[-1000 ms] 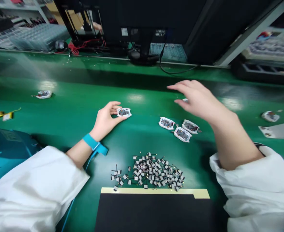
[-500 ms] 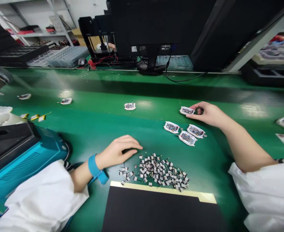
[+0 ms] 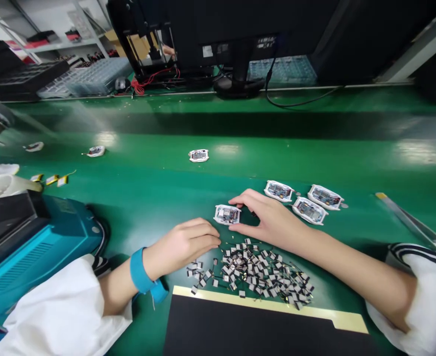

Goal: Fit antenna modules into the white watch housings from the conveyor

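My right hand (image 3: 267, 217) grips a white device casing (image 3: 227, 214) by its right end, thumb and fingers on either side. The casing lies open side up, with a circuit board showing inside. Just left of it, my left hand (image 3: 191, 242), with a blue band at the wrist, has its fingers pressed together; anything between the fingertips is hidden. A heap of small grey and black parts with short wires (image 3: 262, 269) spreads on the green surface below both hands. Beyond my right wrist lie three similar open casings (image 3: 310, 210).
Farther left, more casings (image 3: 199, 155) sit spaced along the green bench. A black sheet with a yellow edge (image 3: 255, 326) lies in front. A teal machine (image 3: 65, 232) and yellow-edged battery packs (image 3: 52, 179) are at left. Tweezers (image 3: 411, 220) lie at right; a monitor stand (image 3: 236, 84) is behind.
My right hand has brought the casing from the back right toward the left and nearer me, beside my left hand. My left fingers have closed together. The view has shifted slightly.
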`<state>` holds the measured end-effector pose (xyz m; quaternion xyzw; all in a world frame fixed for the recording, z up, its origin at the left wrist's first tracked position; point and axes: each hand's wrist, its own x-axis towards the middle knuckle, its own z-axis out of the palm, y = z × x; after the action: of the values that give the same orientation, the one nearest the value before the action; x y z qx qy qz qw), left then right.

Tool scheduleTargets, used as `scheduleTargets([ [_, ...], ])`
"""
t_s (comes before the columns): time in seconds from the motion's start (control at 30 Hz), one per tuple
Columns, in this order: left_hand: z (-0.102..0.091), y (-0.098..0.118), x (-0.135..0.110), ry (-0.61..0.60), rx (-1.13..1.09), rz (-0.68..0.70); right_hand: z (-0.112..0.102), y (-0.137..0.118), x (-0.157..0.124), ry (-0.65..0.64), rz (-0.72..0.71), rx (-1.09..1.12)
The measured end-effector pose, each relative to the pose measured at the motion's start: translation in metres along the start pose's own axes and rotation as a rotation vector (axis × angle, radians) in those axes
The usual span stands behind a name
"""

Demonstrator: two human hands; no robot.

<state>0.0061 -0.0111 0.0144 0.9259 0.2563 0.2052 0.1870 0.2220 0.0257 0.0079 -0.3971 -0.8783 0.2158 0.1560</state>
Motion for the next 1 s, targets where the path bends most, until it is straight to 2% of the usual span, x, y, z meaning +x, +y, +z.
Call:
scheduleTargets([
  [0.07,-0.001,-0.002,0.0,0.001,-0.017,-0.047,0.0,0.002,-0.001,0.035,-0.041,-0.05],
  [0.2,-0.003,-0.004,0.0,0.028,-0.007,-0.126,0.0,0.003,-0.005,0.127,-0.214,-0.269],
  [0.33,-0.003,-0.003,0.005,0.135,0.03,-0.186,0.003,0.004,-0.005,0.191,-0.286,-0.372],
  [0.43,0.001,-0.004,0.013,0.194,0.087,-0.228,0.005,0.002,-0.002,0.183,-0.233,-0.176],
  [0.57,0.007,-0.006,0.023,0.163,0.138,-0.177,0.007,0.0,0.003,0.145,-0.088,0.11],
  [0.67,0.008,-0.006,0.025,0.118,0.154,-0.163,0.006,0.003,0.004,0.149,0.003,0.092],
  [0.77,0.005,-0.004,0.024,0.167,0.148,-0.19,0.004,0.005,0.002,0.169,0.058,0.017],
  [0.87,0.004,-0.003,0.023,0.25,0.146,-0.233,0.003,0.004,-0.001,0.168,-0.001,0.016],
  [1.0,0.005,-0.004,0.023,0.278,0.117,-0.267,0.006,0.001,0.0,0.097,-0.075,0.005],
])
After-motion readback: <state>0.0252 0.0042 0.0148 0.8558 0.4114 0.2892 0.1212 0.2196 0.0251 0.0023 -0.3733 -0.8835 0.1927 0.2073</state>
